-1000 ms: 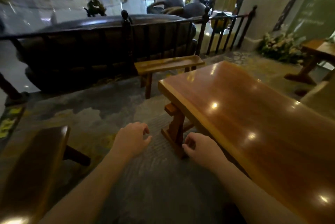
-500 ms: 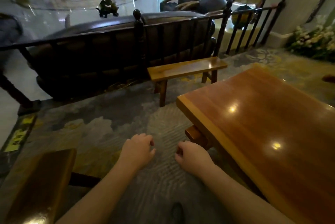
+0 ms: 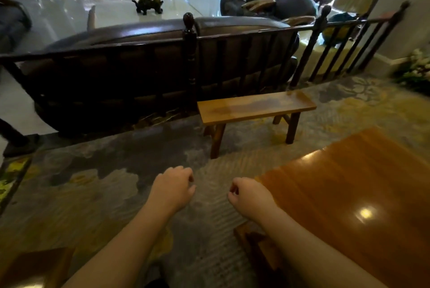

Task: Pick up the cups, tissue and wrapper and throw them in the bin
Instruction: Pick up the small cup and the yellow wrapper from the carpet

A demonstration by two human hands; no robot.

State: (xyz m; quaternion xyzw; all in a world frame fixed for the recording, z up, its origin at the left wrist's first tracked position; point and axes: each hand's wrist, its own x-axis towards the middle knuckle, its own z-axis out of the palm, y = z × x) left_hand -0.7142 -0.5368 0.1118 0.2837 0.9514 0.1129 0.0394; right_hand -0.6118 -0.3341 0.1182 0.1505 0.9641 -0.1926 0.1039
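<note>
No cup, tissue, wrapper or bin shows in the head view. My left hand [image 3: 172, 187] hangs over the patterned carpet with its fingers curled in and nothing in it. My right hand [image 3: 250, 193] is held the same way, loosely curled and empty, just left of the near corner of the polished wooden table [image 3: 353, 194]. The part of the table top that I see is bare.
A small wooden bench [image 3: 256, 105] stands ahead on the carpet [image 3: 97, 185]. Behind it runs a dark railing [image 3: 190, 54] with a large dark carved boat beyond. Another bench [image 3: 35, 269] sits at the lower left. White flowers [image 3: 416, 68] lie at the far right.
The view has swung left and away from the table, which now fills less of the right side. Both hands stay curled and empty, held low in front.
</note>
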